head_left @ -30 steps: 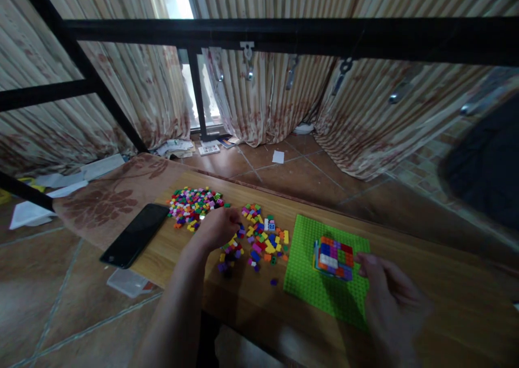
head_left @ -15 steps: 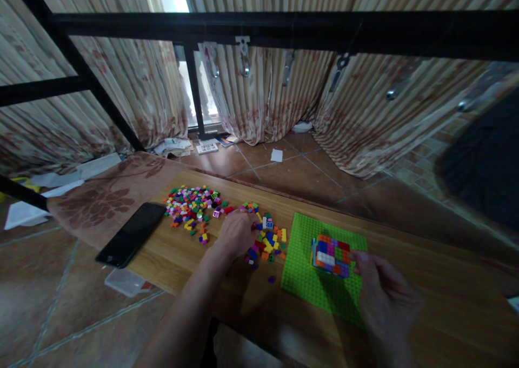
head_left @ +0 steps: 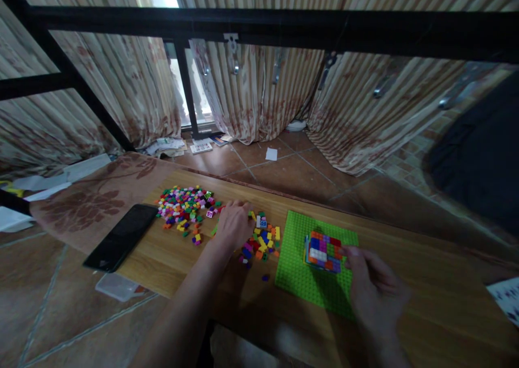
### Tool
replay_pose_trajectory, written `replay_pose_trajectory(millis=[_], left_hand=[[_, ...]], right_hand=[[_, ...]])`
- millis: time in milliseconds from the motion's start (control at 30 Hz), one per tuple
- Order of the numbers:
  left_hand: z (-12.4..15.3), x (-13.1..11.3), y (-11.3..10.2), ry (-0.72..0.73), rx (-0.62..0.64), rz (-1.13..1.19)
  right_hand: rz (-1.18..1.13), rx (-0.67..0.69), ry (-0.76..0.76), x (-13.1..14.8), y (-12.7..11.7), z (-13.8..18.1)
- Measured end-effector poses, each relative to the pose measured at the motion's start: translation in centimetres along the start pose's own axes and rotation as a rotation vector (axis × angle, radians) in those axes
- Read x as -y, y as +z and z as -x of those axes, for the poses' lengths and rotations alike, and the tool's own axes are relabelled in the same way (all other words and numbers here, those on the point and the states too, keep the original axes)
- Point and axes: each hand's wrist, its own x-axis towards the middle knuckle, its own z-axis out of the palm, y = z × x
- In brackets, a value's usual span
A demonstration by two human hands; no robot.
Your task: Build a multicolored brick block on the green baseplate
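A green baseplate (head_left: 298, 273) lies on the wooden table (head_left: 425, 281), bearing a square multicoloured brick build (head_left: 321, 251). My right hand (head_left: 373, 292) rests at the build's right edge, its fingertips touching the bricks and curled. Over a small pile of loose coloured bricks (head_left: 263, 238) left of the plate, my left hand (head_left: 234, 223) lies with its fingers curled down into the bricks; what it holds is hidden. A bigger heap of small bricks (head_left: 184, 205) sits further left.
A black phone (head_left: 121, 236) lies on a brown flowered cloth (head_left: 89, 203) at the table's left end. A black metal frame (head_left: 259, 27) crosses overhead. Curtains, papers and tiled floor lie beyond the table. A clear plastic lid (head_left: 117, 287) sits on the floor.
My left hand has moved right from the gap between the two heaps onto the smaller pile. My right hand stays at the build's right edge. The view has shifted slightly.
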Motion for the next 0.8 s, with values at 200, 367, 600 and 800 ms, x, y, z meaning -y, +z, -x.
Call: replay_pose_trajectory(millis=[200, 367, 600, 800], left_hand=[[-0.1, -0.2, 0.6, -0.003, 0.016, -0.022], [-0.4, -0.2, 0.5, 0.022, -0.023, 0.053], [0.8, -2.0, -0.6, 0.215, 0.053, 0.435], [2.3, -5.2, -0.5, 0.407, 0.194, 0.665]], right_hand=[[0.003, -0.011, -0.021, 0.2, -0.3, -0.2], [0.009, -0.019, -0.029, 0.3, -0.4, -0.3], [-0.003, -0.007, -0.018, 0.5, -0.2, -0.5], [0.016, -0.008, 0.013, 1.0, -0.1, -0.6]])
